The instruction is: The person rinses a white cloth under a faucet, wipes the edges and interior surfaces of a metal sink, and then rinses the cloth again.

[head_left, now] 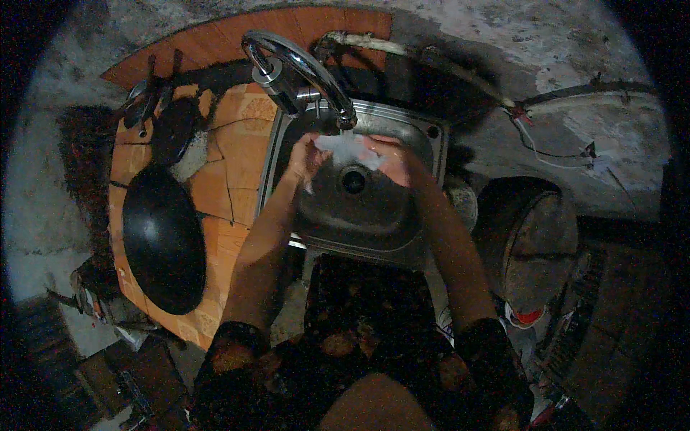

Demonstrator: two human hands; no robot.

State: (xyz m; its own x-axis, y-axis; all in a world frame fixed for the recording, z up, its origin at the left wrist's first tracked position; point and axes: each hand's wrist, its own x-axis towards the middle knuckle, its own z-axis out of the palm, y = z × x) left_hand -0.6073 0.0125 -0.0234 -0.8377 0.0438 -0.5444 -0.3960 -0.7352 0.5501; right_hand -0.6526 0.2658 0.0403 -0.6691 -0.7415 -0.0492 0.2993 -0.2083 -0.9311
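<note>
- Whitish piece (346, 149) lies between the fingers of both hands, below the spout of the tap (286, 92); blur and dim light hide what it is made of.
- Left hand (309, 156): fingers narrow, bent round its near-left end. Right hand (392, 158): fingers curled over its other end. How tight either grip is, I cannot tell.
- For good handling, I would keep both ends held and the middle spread directly under the spout, turning it a little at a time so each face gets its share.
- Fingers are best kept low in the sink (323, 205), so that splashes stay inside; a loose grip could let the piece slip to the drain (353, 181), just on the body side of the fingers.
- The spout hangs right above the fingers and seems the main obstacle: lifting straight up would likely knock it.
- Left of the left fingers, past the sink's rim, a black pan (164, 244) rests on the cracked orange counter (215, 241).
- Well right of the right fingers stands a drum (543, 248); beyond the fingertips, a pipe (374, 44) runs along the wall.
</note>
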